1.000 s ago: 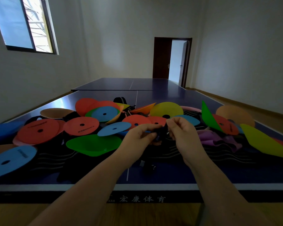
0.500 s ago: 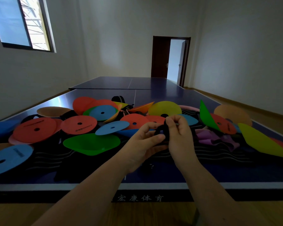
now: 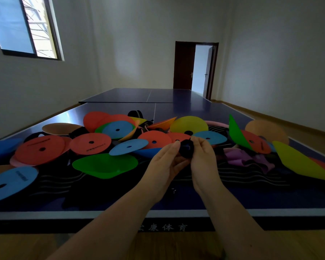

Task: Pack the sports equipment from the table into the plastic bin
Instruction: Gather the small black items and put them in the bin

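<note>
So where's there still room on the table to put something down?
The far half of the table, past the discs, is bare. So is the strip along the near edge by the right forearm. The middle is crowded: overlapping discs from the blue disc on the left to the yellow disc on the right.

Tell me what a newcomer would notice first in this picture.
First comes the heap of coloured marker discs, red, blue, green and yellow, spread over the near end of the dark blue table. Just in front of the heap, at the centre, the left hand and right hand together hold a small black item. Beyond, a bright open doorway stands at the far right of the room.
</note>
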{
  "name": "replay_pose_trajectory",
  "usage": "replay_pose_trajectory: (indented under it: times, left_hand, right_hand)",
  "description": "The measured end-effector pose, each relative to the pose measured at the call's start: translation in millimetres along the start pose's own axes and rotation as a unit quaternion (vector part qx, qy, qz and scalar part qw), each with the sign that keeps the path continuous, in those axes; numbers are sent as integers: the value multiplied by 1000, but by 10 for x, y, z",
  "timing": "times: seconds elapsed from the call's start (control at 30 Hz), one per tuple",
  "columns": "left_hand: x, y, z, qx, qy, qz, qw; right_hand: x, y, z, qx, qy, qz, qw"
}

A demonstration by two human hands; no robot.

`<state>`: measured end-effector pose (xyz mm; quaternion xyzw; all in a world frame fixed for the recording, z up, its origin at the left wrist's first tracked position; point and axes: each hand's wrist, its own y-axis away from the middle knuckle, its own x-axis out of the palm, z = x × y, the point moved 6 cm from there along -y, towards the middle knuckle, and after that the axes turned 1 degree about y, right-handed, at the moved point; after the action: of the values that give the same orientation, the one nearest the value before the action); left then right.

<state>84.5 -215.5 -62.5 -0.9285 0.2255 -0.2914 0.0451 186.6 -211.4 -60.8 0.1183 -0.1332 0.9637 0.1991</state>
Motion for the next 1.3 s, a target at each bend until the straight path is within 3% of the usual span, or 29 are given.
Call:
replay_pose_trajectory:
  times: [0.13, 0.33, 0.5, 0.67, 0.87, 1.07, 1.3]
  left_hand:
    - [-41, -20, 29, 12, 7, -45, 999]
    - [-99, -35, 86, 35, -71, -84, 993]
    - [-57, -35, 103, -17, 20, -75, 997]
    - [-61, 1, 109, -4, 2, -34, 999]
    - [-155, -46, 60, -2, 51, 15, 999]
    - [-309, -64, 79, -3, 101, 27, 995]
    - [-336, -52, 46, -37, 2, 75, 997]
  right_hand:
    - [-12, 18, -29, 0, 19, -8, 1000]
    - [-11, -3, -67, -6, 49, -37, 998]
    - [-16, 5, -65, -23, 92, -45, 994]
    - [33, 58, 14, -54, 118, -14, 991]
    - [32, 43, 46, 15, 46, 29, 998]
    - [47, 6, -42, 155, -89, 61, 982]
    - [41, 15, -1, 182, -84, 111, 973]
